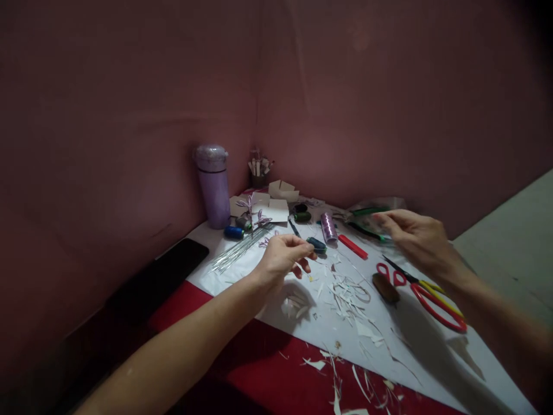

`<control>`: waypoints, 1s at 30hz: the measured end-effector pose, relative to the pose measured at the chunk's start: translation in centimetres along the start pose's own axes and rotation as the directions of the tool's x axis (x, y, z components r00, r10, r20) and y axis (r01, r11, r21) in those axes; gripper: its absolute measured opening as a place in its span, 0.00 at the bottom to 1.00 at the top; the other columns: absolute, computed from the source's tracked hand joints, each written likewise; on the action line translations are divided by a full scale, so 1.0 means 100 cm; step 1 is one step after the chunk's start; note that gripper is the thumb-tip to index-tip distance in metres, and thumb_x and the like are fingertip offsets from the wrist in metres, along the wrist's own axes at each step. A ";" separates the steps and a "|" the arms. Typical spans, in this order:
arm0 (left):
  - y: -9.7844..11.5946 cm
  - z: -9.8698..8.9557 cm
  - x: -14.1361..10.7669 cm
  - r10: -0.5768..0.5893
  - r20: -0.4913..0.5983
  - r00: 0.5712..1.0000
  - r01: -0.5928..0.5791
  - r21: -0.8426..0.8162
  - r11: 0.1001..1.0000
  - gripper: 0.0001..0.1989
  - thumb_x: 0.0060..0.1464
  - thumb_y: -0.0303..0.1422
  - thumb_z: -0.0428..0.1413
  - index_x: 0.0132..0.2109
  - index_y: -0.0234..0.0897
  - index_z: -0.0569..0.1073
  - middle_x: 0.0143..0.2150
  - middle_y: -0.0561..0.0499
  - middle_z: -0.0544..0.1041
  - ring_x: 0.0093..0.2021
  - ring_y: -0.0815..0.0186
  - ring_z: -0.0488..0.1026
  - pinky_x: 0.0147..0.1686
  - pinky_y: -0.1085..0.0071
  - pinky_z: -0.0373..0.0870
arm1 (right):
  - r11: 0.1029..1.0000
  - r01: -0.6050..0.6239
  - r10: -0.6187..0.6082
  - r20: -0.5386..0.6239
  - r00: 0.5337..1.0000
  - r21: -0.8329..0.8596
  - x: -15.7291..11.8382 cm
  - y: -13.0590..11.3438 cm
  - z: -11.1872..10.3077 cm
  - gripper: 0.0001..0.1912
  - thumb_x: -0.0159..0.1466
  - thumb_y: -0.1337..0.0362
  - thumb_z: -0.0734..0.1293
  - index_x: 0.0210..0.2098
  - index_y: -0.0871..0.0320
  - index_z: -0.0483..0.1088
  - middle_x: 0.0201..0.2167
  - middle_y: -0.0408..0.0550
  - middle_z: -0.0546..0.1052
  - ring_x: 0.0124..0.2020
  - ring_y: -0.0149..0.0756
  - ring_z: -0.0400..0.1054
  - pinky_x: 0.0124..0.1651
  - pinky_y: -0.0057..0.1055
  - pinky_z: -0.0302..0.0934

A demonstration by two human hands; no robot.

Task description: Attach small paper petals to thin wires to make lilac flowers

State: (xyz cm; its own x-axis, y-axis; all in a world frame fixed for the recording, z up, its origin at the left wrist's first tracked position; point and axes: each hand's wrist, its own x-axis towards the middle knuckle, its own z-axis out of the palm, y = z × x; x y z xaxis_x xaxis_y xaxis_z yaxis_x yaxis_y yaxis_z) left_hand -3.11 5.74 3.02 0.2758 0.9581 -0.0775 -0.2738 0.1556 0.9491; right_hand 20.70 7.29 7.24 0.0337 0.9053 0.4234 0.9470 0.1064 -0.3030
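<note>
Left hand (285,253): thumb and forefinger pinched, anything held too fine to tell; dark blue spool (318,245) just beyond fingertips, on white sheet (322,325). Right hand (408,233): blurred, grip cannot be told, beside green-handled pliers (367,211).

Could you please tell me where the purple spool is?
The purple spool is in the head view, right of centre, beside the dark blue spool and red object.

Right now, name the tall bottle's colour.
The tall bottle is light purple, best seen in the head view.
</note>
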 end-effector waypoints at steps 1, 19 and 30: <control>-0.002 0.003 -0.002 0.019 0.061 0.998 -0.022 0.049 0.999 0.06 0.46 0.26 0.57 0.24 0.30 0.69 0.25 0.48 0.73 0.16 0.75 0.66 0.12 0.79 0.57 | 0.996 0.025 -0.025 0.003 1.000 0.086 -0.017 -0.012 -0.006 0.20 0.66 0.54 0.54 0.43 0.55 0.72 0.43 0.50 0.77 0.43 0.42 0.70 0.43 0.36 0.62; -0.027 0.025 -0.016 0.170 0.288 0.942 -0.225 0.170 0.959 0.08 0.47 0.31 0.58 0.24 0.33 0.70 0.17 0.53 0.69 0.14 0.75 0.63 0.13 0.79 0.57 | 0.795 -0.079 -0.124 0.288 0.950 0.602 -0.110 -0.046 0.020 0.12 0.63 0.58 0.60 0.28 0.56 0.70 0.18 0.40 0.65 0.20 0.28 0.57 0.23 0.26 0.52; -0.033 0.028 -0.022 0.138 0.311 0.940 -0.180 0.109 0.978 0.09 0.48 0.31 0.56 0.24 0.33 0.67 0.17 0.54 0.68 0.14 0.76 0.61 0.12 0.79 0.57 | 0.645 -0.225 -0.049 0.333 0.941 0.730 -0.129 -0.042 0.033 0.14 0.62 0.53 0.62 0.28 0.56 0.68 0.15 0.37 0.60 0.15 0.26 0.51 0.18 0.25 0.46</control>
State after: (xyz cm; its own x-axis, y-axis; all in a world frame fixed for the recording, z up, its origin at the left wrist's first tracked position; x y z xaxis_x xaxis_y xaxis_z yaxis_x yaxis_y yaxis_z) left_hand -0.24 2.41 0.92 0.5082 0.8474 0.1536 -0.2172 -0.0464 0.9750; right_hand 15.24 -3.49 0.22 -0.1210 0.9843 0.1286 0.3701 0.1650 -0.9142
